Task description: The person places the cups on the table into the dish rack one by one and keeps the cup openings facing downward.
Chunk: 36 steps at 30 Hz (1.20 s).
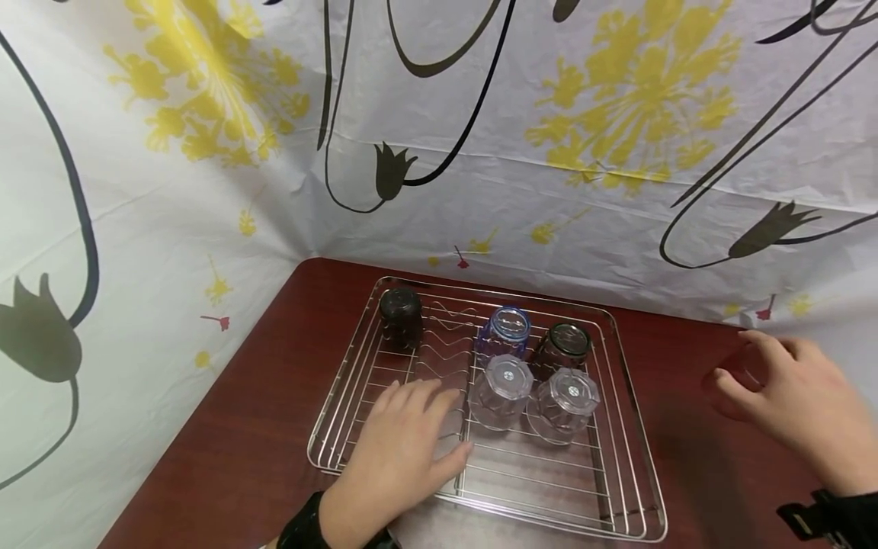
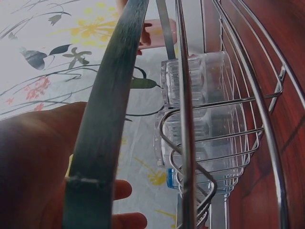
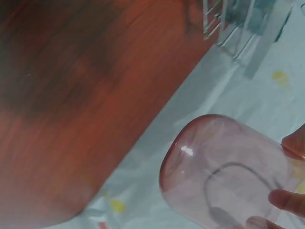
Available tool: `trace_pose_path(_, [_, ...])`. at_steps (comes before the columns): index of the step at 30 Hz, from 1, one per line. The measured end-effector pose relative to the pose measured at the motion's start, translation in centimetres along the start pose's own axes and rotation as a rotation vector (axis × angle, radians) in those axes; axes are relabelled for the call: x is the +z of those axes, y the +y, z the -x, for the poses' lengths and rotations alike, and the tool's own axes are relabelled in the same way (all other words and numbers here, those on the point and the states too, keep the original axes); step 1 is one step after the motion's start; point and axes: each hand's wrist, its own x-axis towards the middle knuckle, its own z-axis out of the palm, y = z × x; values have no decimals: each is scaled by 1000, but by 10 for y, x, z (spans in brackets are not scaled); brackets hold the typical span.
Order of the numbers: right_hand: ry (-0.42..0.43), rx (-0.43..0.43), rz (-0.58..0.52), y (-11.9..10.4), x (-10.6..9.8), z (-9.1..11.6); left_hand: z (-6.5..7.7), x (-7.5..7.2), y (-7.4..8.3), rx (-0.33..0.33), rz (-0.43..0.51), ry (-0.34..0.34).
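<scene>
My right hand holds a pink see-through glass to the right of the rack, fingertips at one end of it. The glass overlaps the brown table in the head view and is partly hidden by the hand. My left hand hovers with spread, relaxed fingers over the left front of the metal wire rack, holding nothing. Upside down in the rack stand two clear glasses, a blue glass and a dark green glass. A dark glass stands alone at the back left.
The rack sits over a metal tray on a dark red-brown table. Raised wavy wires run down the rack's left part. A white sheet with yellow flowers hangs behind and at the left.
</scene>
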Motion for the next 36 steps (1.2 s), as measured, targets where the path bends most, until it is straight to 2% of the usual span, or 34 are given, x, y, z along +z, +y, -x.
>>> trace_pose_path(4, [28,-43,-9,-15,-3,2,0,1,0,3,5,22])
trace_pose_path(11, [38,-57,-34,-26,-7,7,0,2,0,8,5,44])
trace_pose_path(18, [92,-108,-25,-53,-19,12,-1,1,0,3,9,34])
trace_pose_path(28, [208,-201,-40,-89,-25,15,0,2,1,-14,23,17])
trace_pose_path(36, [260,-277,-62,-120,-29,18,0,2,1,-25,39,-1])
